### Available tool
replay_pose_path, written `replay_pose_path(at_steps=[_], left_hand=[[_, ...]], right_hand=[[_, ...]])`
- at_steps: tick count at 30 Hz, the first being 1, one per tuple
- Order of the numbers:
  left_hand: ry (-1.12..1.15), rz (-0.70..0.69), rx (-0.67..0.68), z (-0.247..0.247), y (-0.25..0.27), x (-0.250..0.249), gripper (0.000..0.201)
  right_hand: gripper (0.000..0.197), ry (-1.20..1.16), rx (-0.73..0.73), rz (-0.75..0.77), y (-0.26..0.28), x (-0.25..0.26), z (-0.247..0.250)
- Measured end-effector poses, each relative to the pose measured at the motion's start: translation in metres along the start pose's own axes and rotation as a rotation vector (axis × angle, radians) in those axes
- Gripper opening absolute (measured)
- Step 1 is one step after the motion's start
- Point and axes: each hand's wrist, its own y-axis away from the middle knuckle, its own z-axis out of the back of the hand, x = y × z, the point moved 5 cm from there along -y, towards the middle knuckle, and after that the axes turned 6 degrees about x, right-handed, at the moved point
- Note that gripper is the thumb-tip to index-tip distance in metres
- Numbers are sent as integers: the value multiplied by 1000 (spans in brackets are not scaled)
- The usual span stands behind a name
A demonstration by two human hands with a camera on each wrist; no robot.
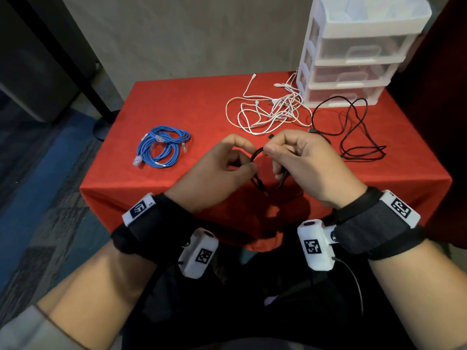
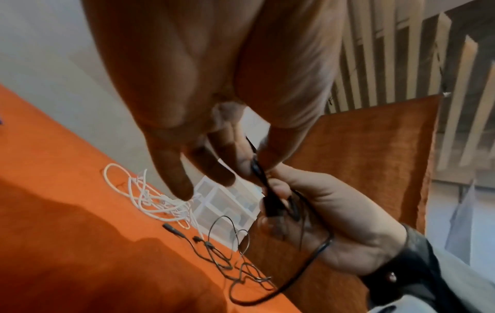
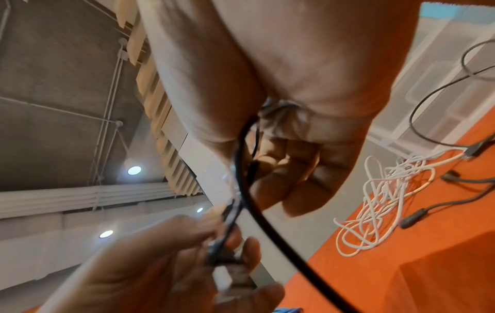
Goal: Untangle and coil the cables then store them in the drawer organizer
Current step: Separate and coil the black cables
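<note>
Head view: both hands raised just above the near edge of the red-clothed worktop (image 1: pixel 177 102), working one thin black cable (image 1: pixel 257 154). Left hand (image 1: pixel 217 170) pinches it between thumb and fingers; right hand (image 1: pixel 303 160) has fingers curled round it, a plug end poking up past the knuckles. The cable arcs between the two hands and hangs below them.

Only this view shows the blue network cable (image 1: pixel 163 146), looped in a loose coil at left, well apart from the rest. White cables (image 1: pixel 267 112) lie tangled mid-back; a second black cable (image 1: pixel 353 127) sprawls at right, just in front of the drawer organizer (image 1: pixel 353 54), a clear stack at the back right corner, drawers closed.

Left wrist view: right hand's palm side, black cable running across it and looping down below the wrist; a dark plug sits at the fingers.

Right wrist view: the cable passes from inside the right fist down to the left fingertips (image 3: pixel 249 249); ceiling lamps (image 3: pixel 134 170) behind.
</note>
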Motion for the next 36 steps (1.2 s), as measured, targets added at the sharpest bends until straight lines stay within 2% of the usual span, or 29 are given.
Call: replay_pose_path(at_steps=[3, 7, 10, 16, 21, 27, 32, 36], left_hand=[[182, 18, 49, -1, 4, -6, 19], [488, 64, 83, -10, 7, -8, 6], [600, 65, 114, -16, 9, -11, 6], [650, 60, 140, -17, 10, -13, 15], [620, 156, 194, -18, 13, -12, 34], [647, 58, 61, -18, 17, -16, 23], [630, 161, 169, -22, 18, -24, 26], [553, 197, 80, -13, 13, -22, 29]], right_hand=[[16, 17, 30, 23, 1, 3, 2], [16, -24, 47, 30, 1, 7, 0], [16, -65, 58, 34, 2, 10, 1], [14, -108, 27, 47, 3, 15, 4], [17, -74, 32, 77, 5, 16, 5], [9, -45, 48, 108, 3, 22, 4], [7, -96, 30, 104, 2, 20, 5], [8, -68, 25, 53, 4, 8, 6]])
